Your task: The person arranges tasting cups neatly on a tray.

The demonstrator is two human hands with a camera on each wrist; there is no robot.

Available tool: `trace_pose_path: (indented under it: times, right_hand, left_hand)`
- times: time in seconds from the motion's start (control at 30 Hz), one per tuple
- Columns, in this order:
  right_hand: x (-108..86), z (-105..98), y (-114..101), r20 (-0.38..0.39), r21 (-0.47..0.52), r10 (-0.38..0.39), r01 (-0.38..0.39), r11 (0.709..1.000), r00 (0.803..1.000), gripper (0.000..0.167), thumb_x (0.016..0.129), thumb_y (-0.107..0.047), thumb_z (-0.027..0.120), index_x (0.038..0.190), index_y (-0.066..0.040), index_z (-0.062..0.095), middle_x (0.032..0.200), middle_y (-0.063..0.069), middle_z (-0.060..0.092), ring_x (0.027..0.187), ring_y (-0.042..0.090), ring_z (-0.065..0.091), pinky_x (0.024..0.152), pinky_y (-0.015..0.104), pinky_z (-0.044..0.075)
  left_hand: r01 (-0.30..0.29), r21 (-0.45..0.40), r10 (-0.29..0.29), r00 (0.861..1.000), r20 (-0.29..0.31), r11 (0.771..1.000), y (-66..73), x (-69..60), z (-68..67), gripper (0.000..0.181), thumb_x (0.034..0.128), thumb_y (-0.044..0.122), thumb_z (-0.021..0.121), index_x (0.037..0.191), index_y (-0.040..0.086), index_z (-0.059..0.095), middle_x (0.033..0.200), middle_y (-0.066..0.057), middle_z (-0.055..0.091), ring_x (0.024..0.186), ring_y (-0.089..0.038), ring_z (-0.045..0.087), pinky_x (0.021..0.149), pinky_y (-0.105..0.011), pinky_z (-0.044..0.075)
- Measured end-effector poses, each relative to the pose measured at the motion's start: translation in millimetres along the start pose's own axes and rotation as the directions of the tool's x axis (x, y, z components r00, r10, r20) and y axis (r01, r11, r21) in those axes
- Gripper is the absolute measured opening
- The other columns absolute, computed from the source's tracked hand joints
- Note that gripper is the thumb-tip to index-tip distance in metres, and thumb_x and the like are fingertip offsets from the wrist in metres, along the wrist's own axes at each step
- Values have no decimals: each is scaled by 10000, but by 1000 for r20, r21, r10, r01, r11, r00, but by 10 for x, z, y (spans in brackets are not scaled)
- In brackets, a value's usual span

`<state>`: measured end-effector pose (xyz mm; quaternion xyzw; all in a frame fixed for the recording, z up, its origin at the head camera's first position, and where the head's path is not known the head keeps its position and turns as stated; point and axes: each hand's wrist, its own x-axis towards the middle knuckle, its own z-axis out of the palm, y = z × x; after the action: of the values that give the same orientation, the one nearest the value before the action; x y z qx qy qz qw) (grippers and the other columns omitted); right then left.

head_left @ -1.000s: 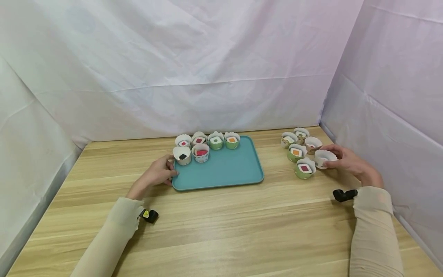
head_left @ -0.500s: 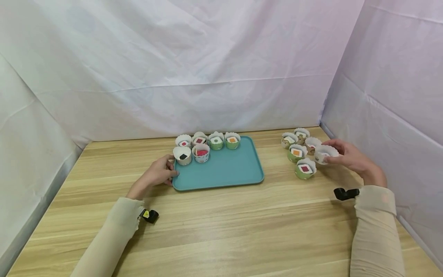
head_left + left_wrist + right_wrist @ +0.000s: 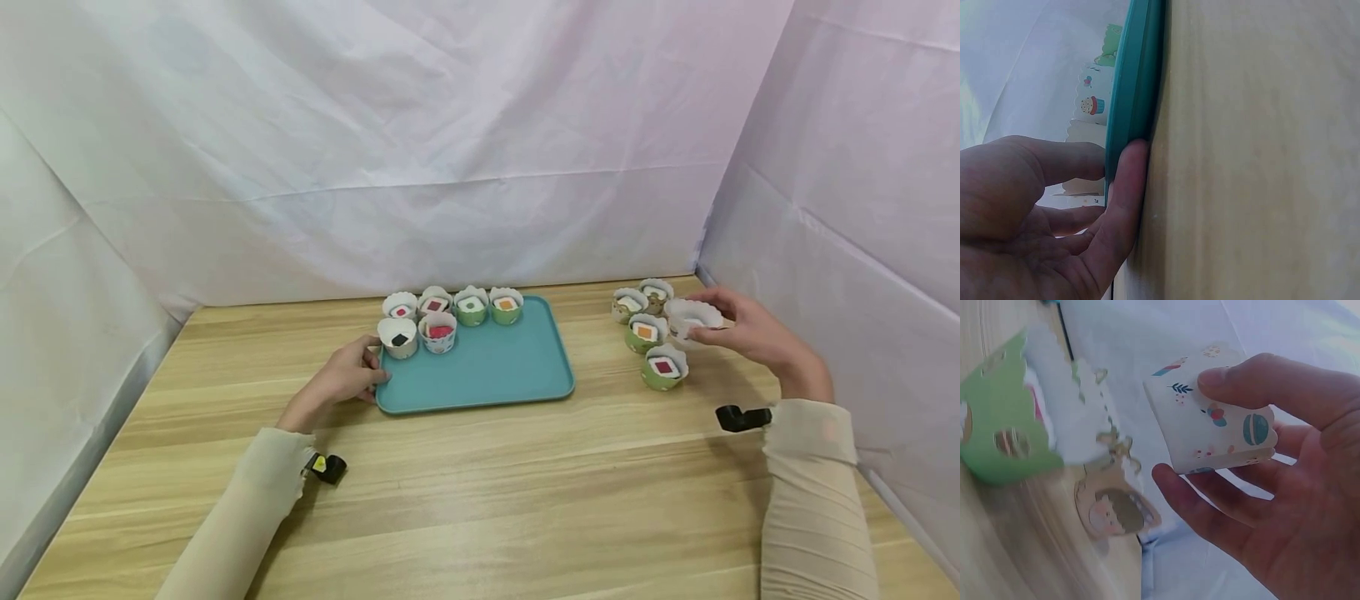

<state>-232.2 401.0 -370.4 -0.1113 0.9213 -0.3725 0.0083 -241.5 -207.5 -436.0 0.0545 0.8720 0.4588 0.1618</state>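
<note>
My right hand (image 3: 757,333) grips a white printed paper baking cup (image 3: 684,318) by its sides, thumb on one side and fingers on the other. In the right wrist view the white cup (image 3: 1219,422) is tilted and off the table; its contents are hard to make out. My left hand (image 3: 341,375) pinches the left edge of a teal tray (image 3: 487,375). The left wrist view shows the thumb on the tray rim (image 3: 1135,81) and a finger against its underside. Several filled baking cups (image 3: 438,335) stand in two rows on the tray.
Right of the tray stand more filled cups: a green cup (image 3: 660,375) with a red square, another green cup (image 3: 641,337) with an orange square, and brownish cups (image 3: 656,300) behind. White cloth (image 3: 450,208) hangs behind and beside the wooden table (image 3: 487,500).
My right hand has lifted the white cup and carried it slightly back and left, so it now covers the brown cup behind it. My left hand stays at the tray edge.
</note>
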Motion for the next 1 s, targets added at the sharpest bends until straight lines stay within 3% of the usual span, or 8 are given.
trace_pose_path:
  times: [0.3, 0.53, 0.73, 1.0]
  right_hand:
    - [65, 75, -160, -12, 22, 11, -11, 1000, 1000, 558, 936, -161, 773, 1409, -3, 521, 1200, 49, 594, 998, -5, 541, 763, 128, 481]
    - [127, 156, -238, -12, 21, -39, 40, 999, 999, 608, 944, -160, 764, 1453, 12, 480, 1382, 151, 521, 1098, -50, 474, 821, 73, 428]
    - [176, 251, -269, -49, 44, -77, 79, 996, 996, 549, 936, -124, 765, 1400, 19, 510, 1316, 143, 540, 1033, -5, 507, 782, 97, 448]
    - [273, 392, -362, -52, 10, -38, 38, 999, 998, 618, 960, -232, 750, 1459, 20, 485, 1348, 206, 550, 1077, 96, 529, 768, 77, 456]
  left_hand:
    - [-3, -2, 3, 1000, -2, 1000, 18, 3, 2, 653, 970, 6, 646, 1538, -63, 332, 1046, -180, 526, 794, -197, 582, 661, -354, 671]
    - [-6, -7, 6, 1000, -2, 1000, 8, 0, 2, 655, 967, 5, 648, 1536, -65, 332, 1056, -186, 528, 803, -199, 582, 664, -357, 672]
    - [-1, -5, 1, 1000, 0, 1000, 26, -5, 5, 665, 970, 10, 647, 1547, -58, 323, 1056, -182, 526, 799, -199, 581, 664, -359, 672]
    - [-1, -5, 1, 1000, -1, 1000, 15, -6, 0, 656, 970, 6, 646, 1540, -58, 328, 1046, -177, 523, 784, -195, 579, 658, -358, 671]
